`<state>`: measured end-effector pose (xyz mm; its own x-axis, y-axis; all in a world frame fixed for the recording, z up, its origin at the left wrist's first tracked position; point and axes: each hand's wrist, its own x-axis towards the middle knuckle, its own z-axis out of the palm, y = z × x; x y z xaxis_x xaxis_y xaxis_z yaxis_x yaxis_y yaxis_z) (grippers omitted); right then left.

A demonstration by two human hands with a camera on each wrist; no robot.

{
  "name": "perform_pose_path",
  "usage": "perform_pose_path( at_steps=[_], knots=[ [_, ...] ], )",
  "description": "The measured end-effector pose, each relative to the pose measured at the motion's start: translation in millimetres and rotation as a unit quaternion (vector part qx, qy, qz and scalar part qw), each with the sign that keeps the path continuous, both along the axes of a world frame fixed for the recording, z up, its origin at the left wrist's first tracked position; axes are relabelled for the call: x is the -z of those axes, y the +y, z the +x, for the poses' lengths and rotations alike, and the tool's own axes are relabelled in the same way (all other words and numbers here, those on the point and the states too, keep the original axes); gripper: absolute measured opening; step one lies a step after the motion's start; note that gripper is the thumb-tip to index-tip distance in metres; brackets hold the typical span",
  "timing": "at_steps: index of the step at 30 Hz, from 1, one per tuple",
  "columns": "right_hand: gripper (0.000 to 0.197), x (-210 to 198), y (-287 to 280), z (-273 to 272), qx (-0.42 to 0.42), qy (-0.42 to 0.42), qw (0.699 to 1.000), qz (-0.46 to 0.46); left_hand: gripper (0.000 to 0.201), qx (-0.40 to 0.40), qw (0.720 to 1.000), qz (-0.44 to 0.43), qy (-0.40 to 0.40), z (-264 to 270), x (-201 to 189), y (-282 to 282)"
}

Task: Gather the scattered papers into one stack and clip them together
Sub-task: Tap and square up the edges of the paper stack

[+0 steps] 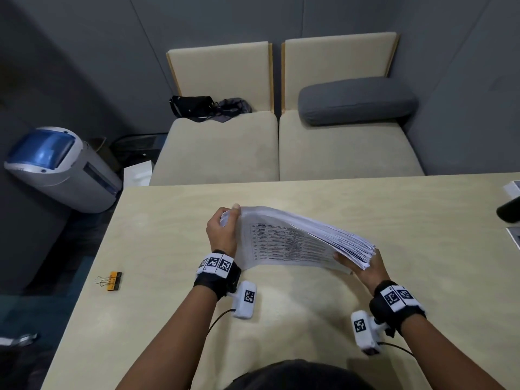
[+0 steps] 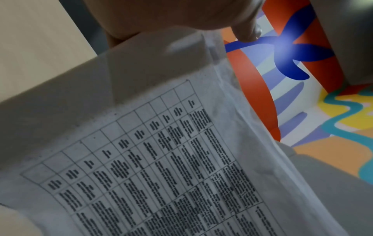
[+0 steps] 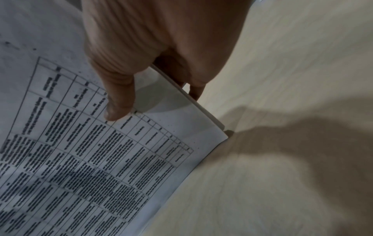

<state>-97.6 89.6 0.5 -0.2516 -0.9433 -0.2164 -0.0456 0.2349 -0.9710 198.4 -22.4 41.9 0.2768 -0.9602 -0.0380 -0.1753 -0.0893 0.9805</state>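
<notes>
A thick stack of printed papers (image 1: 295,240) stands tilted on its long edge on the pale wooden table (image 1: 394,220), its printed table facing me. My left hand (image 1: 222,229) grips the stack's left end, with the fingers curled over the top. My right hand (image 1: 363,266) grips the right end, thumb on the front sheet (image 3: 121,143) and fingers behind. The left wrist view shows the same printed sheet (image 2: 161,159) close up. An orange and black binder clip (image 1: 111,280) lies on the table at the left, apart from both hands.
Two beige seat cushions (image 1: 281,147) stand beyond the table's far edge, with a grey pillow (image 1: 357,99) and a black bag (image 1: 194,106) on them. A grey and blue machine (image 1: 59,167) sits on the floor at the left. Some items lie at the table's right edge (image 1: 512,215).
</notes>
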Motion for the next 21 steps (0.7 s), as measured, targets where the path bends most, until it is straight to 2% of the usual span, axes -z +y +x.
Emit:
perform_pose_path(
  at_steps=[2,3,5,8,9,12,13,15,17,20,21],
  knots=[
    [0.034,-0.2,0.7,1.0,0.005,-0.002,1.0,0.002,0.052,-0.024,1.0,0.004,0.008,-2.2,-0.9,-0.5],
    [0.031,0.8,0.2,1.2,0.006,0.0,1.0,0.001,0.054,-0.04,0.999,0.015,0.006,-3.6,-1.4,-1.1],
    [0.03,-0.7,-1.6,2.6,0.015,-0.008,1.0,0.007,0.048,-0.074,0.997,0.036,0.006,-6.4,-2.8,-2.3],
    [0.033,-10.0,-4.5,3.4,0.045,-0.084,0.995,0.017,0.043,-0.095,0.994,0.054,0.006,-7.5,-2.8,-2.2],
    [0.035,-8.0,-4.0,2.8,0.05,-0.076,0.996,0.006,0.045,-0.1,0.993,0.06,0.004,-6.8,-1.8,-1.7],
    [0.058,-6.6,-0.2,1.5,0.042,-0.049,0.998,-0.002,0.048,-0.111,0.992,0.06,-0.009,-4.9,1.5,0.4],
    [0.057,-6.8,-0.3,1.9,0.043,-0.052,0.998,-0.006,0.048,-0.109,0.993,0.052,-0.009,-5.0,1.7,1.0],
    [0.042,-10.1,-2.4,2.5,0.047,-0.058,0.997,-0.022,0.046,-0.099,0.995,0.032,-0.005,-5.9,1.2,2.9],
    [0.041,-15.9,-5.2,5.2,0.048,-0.065,0.996,-0.036,0.046,-0.089,0.996,0.019,-0.007,-4.9,1.9,4.3],
    [0.078,-19.0,-7.1,9.6,0.102,-0.084,0.99,-0.055,0.044,-0.092,0.995,0.026,-0.007,-3.2,5.1,4.0],
    [0.081,-21.0,-7.9,11.6,0.122,-0.083,0.987,-0.062,0.044,-0.097,0.995,0.031,-0.008,-3.4,5.0,3.8]
  ],
)
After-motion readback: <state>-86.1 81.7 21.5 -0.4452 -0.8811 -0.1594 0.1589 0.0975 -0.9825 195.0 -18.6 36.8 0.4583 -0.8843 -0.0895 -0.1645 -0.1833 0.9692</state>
